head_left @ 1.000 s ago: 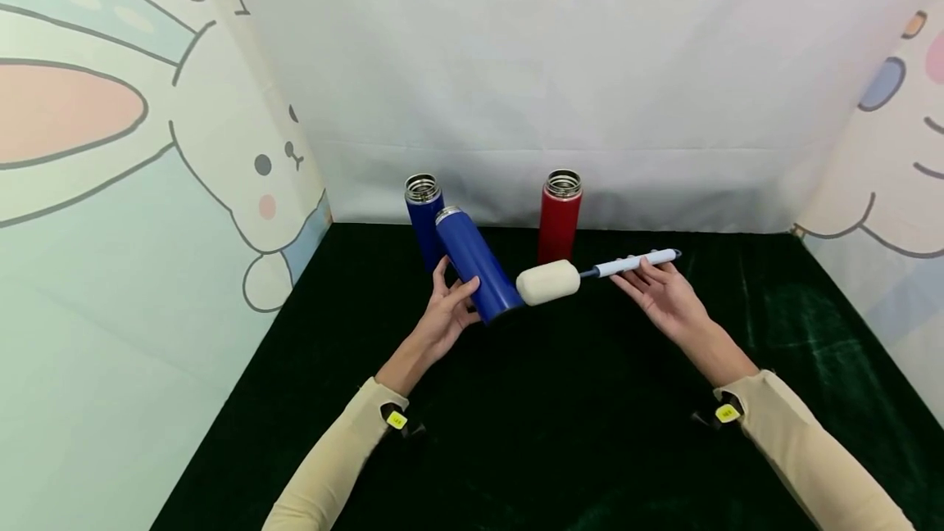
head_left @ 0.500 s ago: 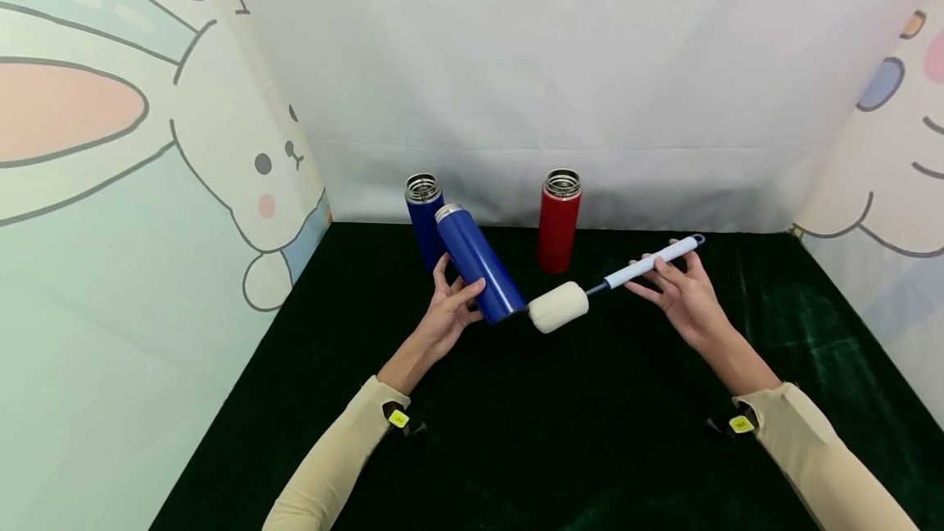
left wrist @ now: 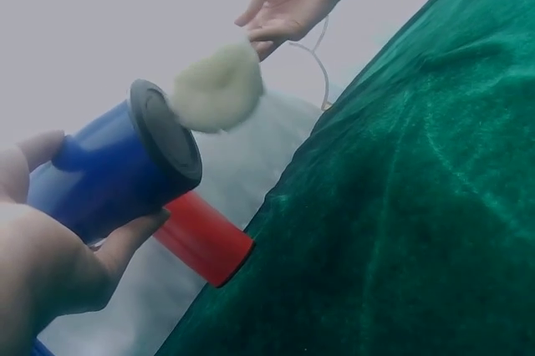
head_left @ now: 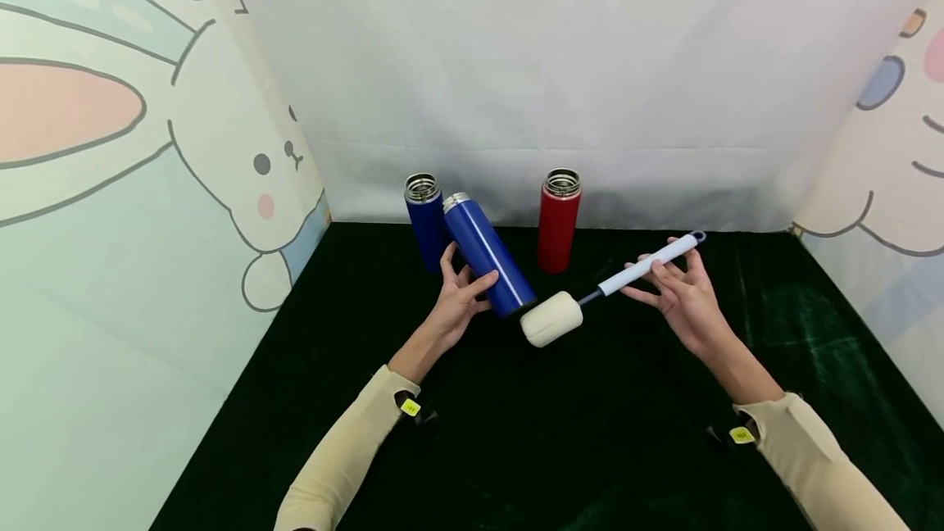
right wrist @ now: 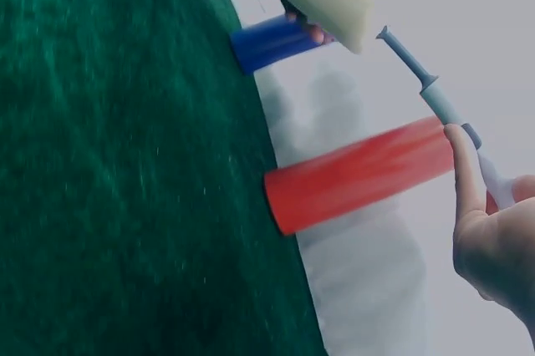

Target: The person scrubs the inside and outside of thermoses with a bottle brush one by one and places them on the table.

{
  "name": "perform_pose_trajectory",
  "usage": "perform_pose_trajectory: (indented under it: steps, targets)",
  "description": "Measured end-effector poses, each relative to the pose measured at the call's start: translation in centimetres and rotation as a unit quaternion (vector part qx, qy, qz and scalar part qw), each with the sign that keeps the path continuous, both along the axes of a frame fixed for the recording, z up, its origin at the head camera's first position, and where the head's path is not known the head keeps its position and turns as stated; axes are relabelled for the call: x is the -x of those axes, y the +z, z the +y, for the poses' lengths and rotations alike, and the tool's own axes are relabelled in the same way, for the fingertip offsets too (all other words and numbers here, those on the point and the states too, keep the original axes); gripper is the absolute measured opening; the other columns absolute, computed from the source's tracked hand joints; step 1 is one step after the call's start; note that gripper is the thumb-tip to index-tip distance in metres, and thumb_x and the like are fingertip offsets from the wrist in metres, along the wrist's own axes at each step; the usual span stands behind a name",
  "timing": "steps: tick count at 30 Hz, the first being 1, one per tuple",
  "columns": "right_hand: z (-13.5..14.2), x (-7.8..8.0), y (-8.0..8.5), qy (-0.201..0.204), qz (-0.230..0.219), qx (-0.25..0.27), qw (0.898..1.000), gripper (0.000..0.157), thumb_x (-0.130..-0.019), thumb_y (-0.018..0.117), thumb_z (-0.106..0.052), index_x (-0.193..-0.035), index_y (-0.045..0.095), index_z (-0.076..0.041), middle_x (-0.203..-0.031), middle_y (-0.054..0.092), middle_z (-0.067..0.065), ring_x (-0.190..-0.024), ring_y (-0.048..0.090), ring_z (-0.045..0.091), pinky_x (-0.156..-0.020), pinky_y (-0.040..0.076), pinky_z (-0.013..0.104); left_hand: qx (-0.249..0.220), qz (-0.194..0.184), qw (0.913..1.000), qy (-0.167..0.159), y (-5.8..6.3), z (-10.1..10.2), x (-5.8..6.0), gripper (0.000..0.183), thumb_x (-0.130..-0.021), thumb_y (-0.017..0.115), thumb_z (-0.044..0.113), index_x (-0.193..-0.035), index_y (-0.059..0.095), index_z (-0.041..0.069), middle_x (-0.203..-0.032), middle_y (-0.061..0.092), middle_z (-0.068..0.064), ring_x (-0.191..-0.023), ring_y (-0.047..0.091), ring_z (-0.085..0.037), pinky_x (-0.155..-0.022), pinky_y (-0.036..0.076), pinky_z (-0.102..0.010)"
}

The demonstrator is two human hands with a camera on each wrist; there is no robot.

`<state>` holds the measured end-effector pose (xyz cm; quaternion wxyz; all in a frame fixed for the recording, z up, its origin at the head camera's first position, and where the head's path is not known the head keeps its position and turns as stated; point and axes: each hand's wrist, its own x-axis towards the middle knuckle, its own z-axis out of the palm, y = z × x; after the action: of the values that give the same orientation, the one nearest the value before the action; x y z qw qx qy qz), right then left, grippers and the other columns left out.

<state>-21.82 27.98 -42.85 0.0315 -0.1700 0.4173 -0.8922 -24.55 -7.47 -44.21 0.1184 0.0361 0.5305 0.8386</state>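
Observation:
My left hand (head_left: 456,310) grips a blue bottle (head_left: 488,256), held tilted above the table with its uncapped steel mouth toward the upper left. The dark base of that bottle (left wrist: 167,130) faces the camera in the left wrist view. My right hand (head_left: 692,306) holds a bottle brush by its pale blue handle (head_left: 627,276), between thumb and fingers. Its cream sponge head (head_left: 551,319) points down-left, close to the bottle's base. Whether sponge and bottle touch, I cannot tell. In the right wrist view, the thumb lies along the handle.
A second blue bottle (head_left: 426,224), uncapped, stands upright at the back, partly behind the held one. An uncapped red bottle (head_left: 559,224) stands to its right. Dark green velvet cloth (head_left: 590,433) covers the table, and a pale curtain (head_left: 516,64) hangs behind.
The right hand has shifted right, and the brush now slopes more, its sponge head lower. My left hand has moved slightly up and right with the blue bottle.

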Motion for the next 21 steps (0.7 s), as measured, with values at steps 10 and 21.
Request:
perform_pose_trajectory:
  steps: [10,21]
  targets:
    - [0.3,-0.2,-0.6,-0.009,-0.020,0.060,0.998,0.034,-0.106,0.039,0.004,-0.131,0.031,-0.017,-0.114,0.064,0.012,-0.117,0.070,0.027,-0.090,0.060,0.046,0.013,-0.012,0.9995,0.024,-0.1,0.7,0.8,0.099,-0.096,0.068,0.010,-0.156,-0.004,0.045,-0.162,0.033,-0.010,-0.140,0.048,-0.037,-0.110,0.043,-0.063]
    - [0.3,0.0,-1.4,-0.021,-0.041,0.027,0.999,0.041,-0.106,0.041,0.004,-0.136,0.028,-0.020,-0.116,0.058,0.011,-0.116,0.071,0.025,-0.089,0.060,0.046,0.018,0.004,0.9998,0.005,0.3,1.3,0.7,0.101,-0.096,0.068,0.010,-0.157,-0.005,0.046,-0.164,0.029,-0.009,-0.141,0.048,-0.039,-0.109,0.044,-0.063]
